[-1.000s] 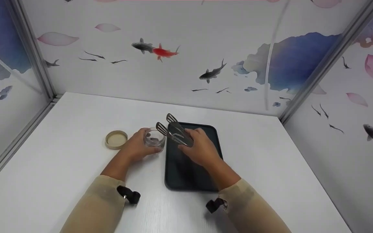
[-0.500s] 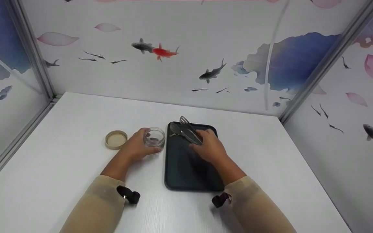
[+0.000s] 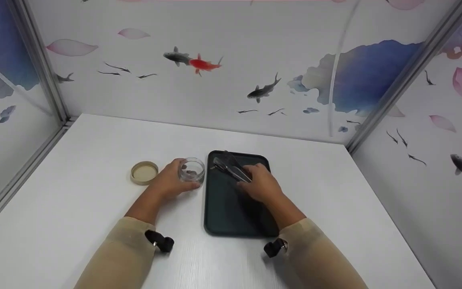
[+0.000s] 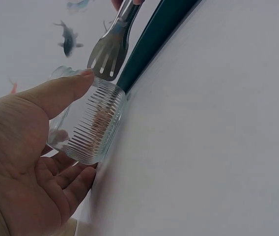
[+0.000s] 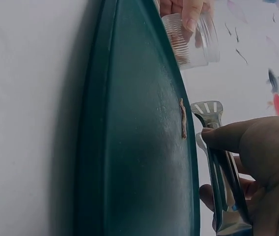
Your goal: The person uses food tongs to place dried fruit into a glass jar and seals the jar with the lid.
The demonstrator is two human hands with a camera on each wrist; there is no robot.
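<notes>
My left hand (image 3: pixel 167 184) holds a clear glass jar (image 3: pixel 192 176) upright on the white table, thumb on the near side. Brownish pieces show through its ribbed wall (image 4: pixel 99 123) in the left wrist view. To its right lies a dark green tray (image 3: pixel 231 214). Over the tray's far part, my right hand (image 3: pixel 261 182) grips metal tongs (image 3: pixel 236 171) with slotted ends. The tong tips point toward the far left corner. A thin brown stick-like piece (image 5: pixel 183 118) lies on the tray near them; the tips look apart from it in the right wrist view.
A tan round lid (image 3: pixel 144 173) lies left of the jar, near my left wrist. Printed panels (image 3: pixel 215 96) stand behind the table and at both sides. A black wrist device (image 3: pixel 159 241) sits on each sleeve.
My right hand has moved right and the tongs have swung from beside the jar's mouth to low over the tray. Their ends look closer together. The left hand and jar have stayed put.
</notes>
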